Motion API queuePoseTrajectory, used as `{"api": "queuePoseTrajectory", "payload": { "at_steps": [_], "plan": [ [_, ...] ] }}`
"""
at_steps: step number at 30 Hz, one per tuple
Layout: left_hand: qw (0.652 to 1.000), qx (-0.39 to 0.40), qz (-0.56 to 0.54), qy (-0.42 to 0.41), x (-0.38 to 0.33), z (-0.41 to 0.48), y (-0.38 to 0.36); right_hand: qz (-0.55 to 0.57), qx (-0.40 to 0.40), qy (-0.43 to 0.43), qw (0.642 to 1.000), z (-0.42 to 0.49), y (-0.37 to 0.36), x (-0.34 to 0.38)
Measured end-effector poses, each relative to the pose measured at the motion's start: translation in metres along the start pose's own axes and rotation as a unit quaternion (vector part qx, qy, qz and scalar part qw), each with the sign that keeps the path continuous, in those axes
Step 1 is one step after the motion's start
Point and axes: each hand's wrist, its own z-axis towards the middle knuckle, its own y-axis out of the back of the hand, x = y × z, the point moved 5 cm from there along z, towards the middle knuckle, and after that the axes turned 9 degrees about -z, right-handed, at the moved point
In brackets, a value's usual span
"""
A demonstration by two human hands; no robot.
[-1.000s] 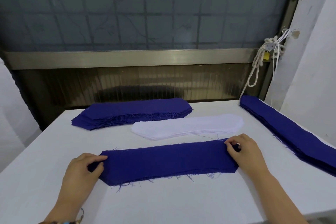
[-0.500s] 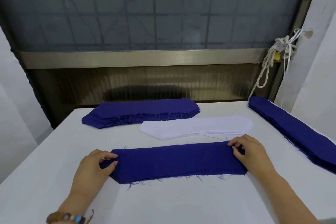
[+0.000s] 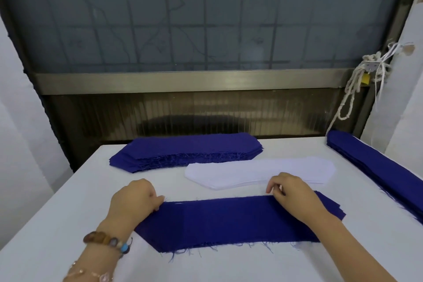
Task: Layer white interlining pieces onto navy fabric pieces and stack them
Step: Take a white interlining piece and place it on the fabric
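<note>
A navy fabric piece (image 3: 229, 220) lies flat across the white table (image 3: 57, 224) in front of me, frayed along its near edge. My left hand (image 3: 135, 199) sits at its far left corner, with curled fingers gripping the cloth's end. Over the piece's far edge, right of centre, my right hand (image 3: 293, 194) hovers with loosely curled fingers and nothing visibly in them. Just beyond that hand lies the stack of white interlining pieces (image 3: 258, 173).
A stack of navy pieces (image 3: 187, 151) lies at the back of the table. Another long navy stack (image 3: 377, 171) runs along the right edge. A knotted white rope (image 3: 352, 94) hangs on the window frame at the back right. White walls flank both sides.
My right hand has left the navy piece's right end and moved left and forward towards the white stack. My left hand has shifted to the piece's far left corner. The camera has tilted lower.
</note>
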Motion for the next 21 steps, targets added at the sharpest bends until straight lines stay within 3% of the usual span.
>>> {"api": "queuePoseTrajectory", "payload": {
  "at_steps": [9, 14, 21],
  "plan": [
    [0.964, -0.178, -0.197, -0.016, -0.023, 0.061, 0.024, 0.098, -0.101, 0.036, 0.989, 0.079, -0.004, 0.078],
    [0.950, -0.201, -0.238, -0.001, -0.017, 0.095, 0.021, 0.110, -0.093, 0.032, 0.989, 0.111, -0.021, 0.105],
    [0.964, -0.188, -0.186, 0.031, 0.003, 0.124, 0.014, 0.123, -0.057, 0.030, 0.990, 0.143, -0.048, 0.120]
  ]
}}
